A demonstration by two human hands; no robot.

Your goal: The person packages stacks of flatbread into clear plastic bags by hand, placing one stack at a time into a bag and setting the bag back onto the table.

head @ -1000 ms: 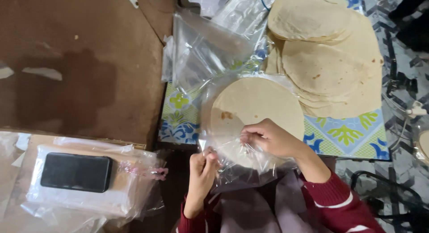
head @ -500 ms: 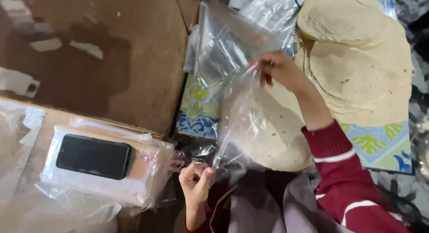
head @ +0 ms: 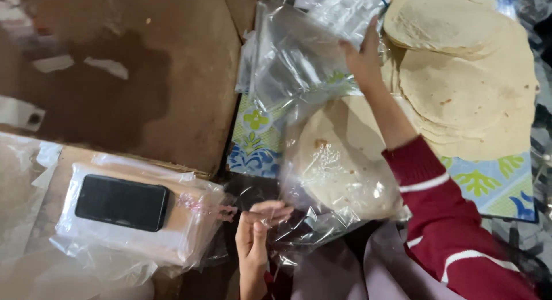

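Bagged flatbreads (head: 339, 167) lie between left hand (head: 256, 228) and right hand (head: 362, 58).

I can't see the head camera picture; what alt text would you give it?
Seen from above, a person's right hand reaches to a pile of clear plastic bags beside stacked tortillas, while the left hand touches a bagged tortilla stack. A black phone lies on a plastic-wrapped packet at left.
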